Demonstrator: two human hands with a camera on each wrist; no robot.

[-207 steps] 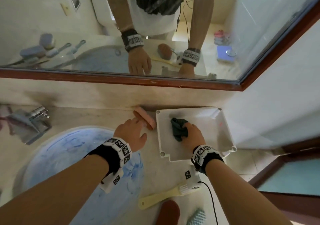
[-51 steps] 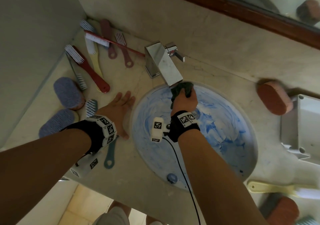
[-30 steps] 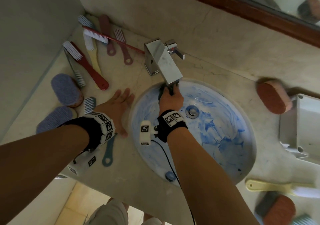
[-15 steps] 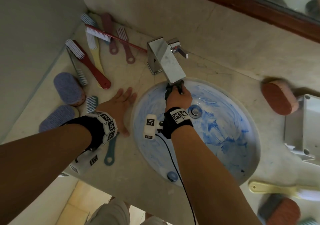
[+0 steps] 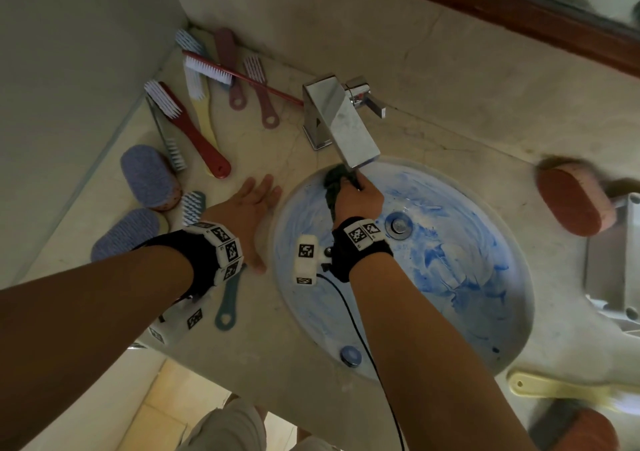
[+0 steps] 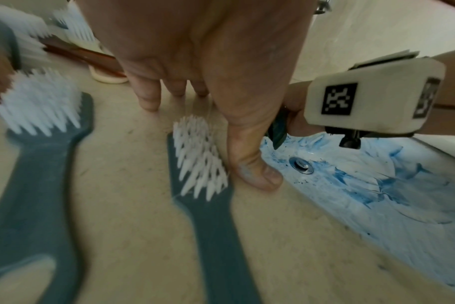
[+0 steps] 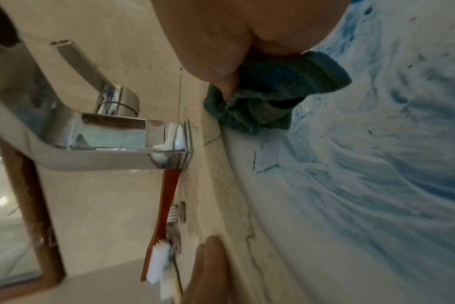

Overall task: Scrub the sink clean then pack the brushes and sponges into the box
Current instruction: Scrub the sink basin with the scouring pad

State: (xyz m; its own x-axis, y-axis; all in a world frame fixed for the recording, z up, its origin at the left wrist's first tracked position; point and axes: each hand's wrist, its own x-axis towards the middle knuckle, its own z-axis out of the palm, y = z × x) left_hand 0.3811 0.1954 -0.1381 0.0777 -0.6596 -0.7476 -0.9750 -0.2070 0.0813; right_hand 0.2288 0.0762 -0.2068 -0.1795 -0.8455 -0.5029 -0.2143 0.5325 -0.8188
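The round sink (image 5: 460, 270) is smeared with blue streaks. My right hand (image 5: 358, 199) grips a dark green scouring cloth (image 5: 334, 182) and presses it against the basin's back wall, right under the chrome faucet spout (image 5: 346, 131). In the right wrist view the cloth (image 7: 268, 102) bunches under my palm against the sink wall (image 7: 364, 185). My left hand (image 5: 251, 208) lies flat with straight fingers on the counter left of the sink. Its thumb (image 6: 255, 168) touches the counter beside a teal brush (image 6: 203, 168). The white box (image 5: 613, 267) stands at the right edge.
Several brushes (image 5: 187, 128) and two blue-topped sponges (image 5: 147, 176) lie at the back left. A red-brown sponge (image 5: 571, 204) sits near the box. A yellow brush (image 5: 554, 388) and another sponge (image 5: 585, 430) lie at the front right. A teal brush handle (image 5: 227, 305) pokes out under my left wrist.
My right hand has kept rubbing the cloth under the faucet, shifting slightly left and right along the basin's back wall. My left hand has stayed flat on the counter.
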